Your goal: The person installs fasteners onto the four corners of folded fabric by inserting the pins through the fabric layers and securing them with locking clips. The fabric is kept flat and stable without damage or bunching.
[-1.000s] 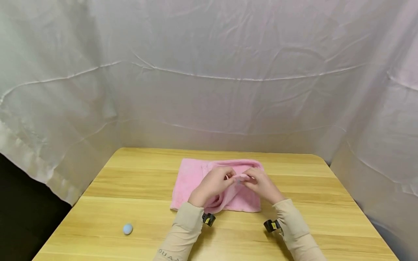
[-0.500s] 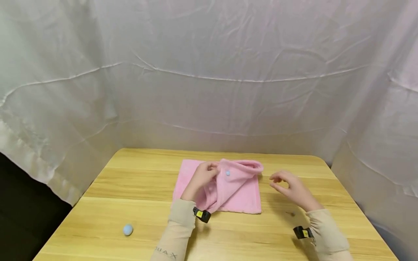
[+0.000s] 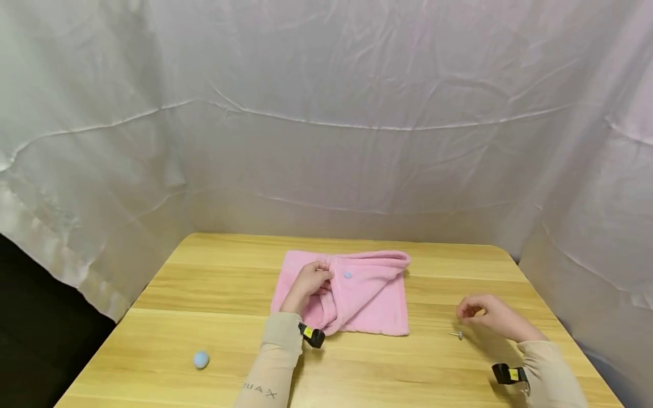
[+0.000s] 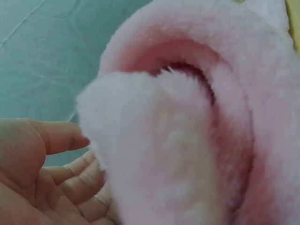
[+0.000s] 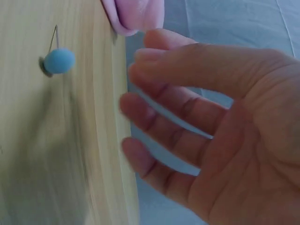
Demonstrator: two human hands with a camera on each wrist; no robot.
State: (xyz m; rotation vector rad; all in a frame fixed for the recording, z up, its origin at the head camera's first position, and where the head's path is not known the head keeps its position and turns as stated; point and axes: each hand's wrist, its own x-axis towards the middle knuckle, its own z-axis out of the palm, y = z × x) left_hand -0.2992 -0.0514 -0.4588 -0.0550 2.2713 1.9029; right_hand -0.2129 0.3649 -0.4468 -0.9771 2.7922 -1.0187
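Observation:
A pink fluffy towel (image 3: 372, 294) lies folded on the table, one corner turned over its middle. My left hand (image 3: 310, 281) holds the edge of that flap between thumb and fingers; in the left wrist view the flap hides the tip of the thumb (image 4: 61, 137). A small blue pin head (image 3: 347, 275) shows on the flap, just right of those fingers. Over at the right, my right hand (image 3: 494, 317) hovers with loosely bent fingers and nothing in them. Close below it, a pin with a round blue head (image 5: 59, 61) lies on the table.
A light blue ball (image 3: 201, 360) sits on the front left of the wooden table (image 3: 214, 289). Pale grey cloth (image 3: 347, 158) hangs behind the table and along its sides.
Both hands were together at the towel's flap. The right hand let go and moved right, towards the loose pin. The left hand lowered the flap and shifted slightly left.

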